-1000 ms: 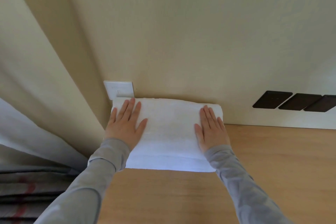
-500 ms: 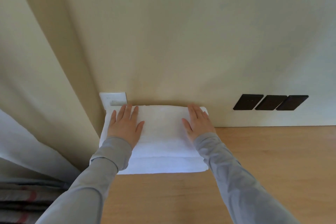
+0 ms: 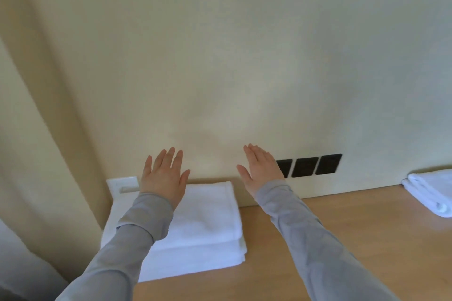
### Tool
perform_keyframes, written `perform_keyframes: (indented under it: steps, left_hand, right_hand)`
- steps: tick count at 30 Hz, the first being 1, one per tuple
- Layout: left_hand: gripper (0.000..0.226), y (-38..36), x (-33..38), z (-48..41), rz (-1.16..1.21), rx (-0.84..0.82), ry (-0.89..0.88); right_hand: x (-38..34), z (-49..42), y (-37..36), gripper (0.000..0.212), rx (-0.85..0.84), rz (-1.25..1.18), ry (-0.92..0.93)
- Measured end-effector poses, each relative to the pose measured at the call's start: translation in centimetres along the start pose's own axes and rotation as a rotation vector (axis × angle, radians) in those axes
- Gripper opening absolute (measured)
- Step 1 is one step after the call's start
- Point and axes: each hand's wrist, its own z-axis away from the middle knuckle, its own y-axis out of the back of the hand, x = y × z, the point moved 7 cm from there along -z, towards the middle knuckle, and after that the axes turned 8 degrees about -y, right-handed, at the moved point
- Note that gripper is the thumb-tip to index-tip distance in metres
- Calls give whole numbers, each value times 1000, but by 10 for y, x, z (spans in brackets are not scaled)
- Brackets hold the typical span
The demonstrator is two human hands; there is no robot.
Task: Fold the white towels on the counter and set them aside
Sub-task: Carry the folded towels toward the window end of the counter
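Observation:
A stack of folded white towels (image 3: 205,230) lies at the far left of the wooden counter (image 3: 342,239), pushed against the wall. My left hand (image 3: 163,176) is raised above the stack's back left part, flat, fingers apart, holding nothing. My right hand (image 3: 261,168) is lifted in front of the wall to the right of the stack, also flat and empty. Grey sleeves cover both forearms, and the left one hides the stack's left side. Another white towel (image 3: 433,193), loosely folded, lies at the counter's far right edge of view.
A white wall plate (image 3: 122,184) sits just behind the stack's left corner. Three black sockets (image 3: 310,166) are set in the wall right of my right hand. A cream curtain (image 3: 36,129) hangs at the left.
Both hands have lifted off the folded stack, where they lay pressed flat. The view has swung right, bringing the far-right towel into sight.

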Motion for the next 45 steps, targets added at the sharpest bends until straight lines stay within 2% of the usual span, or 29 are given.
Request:
perform_keyframes:
  steps: [4, 10, 18, 28, 35, 45]
  left_hand:
    - [56, 33, 70, -9, -14, 49, -51]
    - [56, 81, 218, -15, 41, 115, -200]
    - [55, 126, 428, -5, 134, 148, -429]
    - [55, 164, 662, 19, 257, 198, -775]
    - [55, 154, 775, -1, 324, 181, -905]
    - [55, 122, 863, -113, 378, 182, -860]
  right_hand:
    - [65, 23, 56, 56, 63, 21, -35]
    - [183, 78, 130, 55, 132, 59, -123]
    - [363, 178, 214, 55, 225, 109, -377]
    - [536, 302, 290, 57, 304, 210, -699]
    - [631, 325, 311, 56, 318, 291, -810]
    - [739, 240, 306, 57, 281, 336, -786]
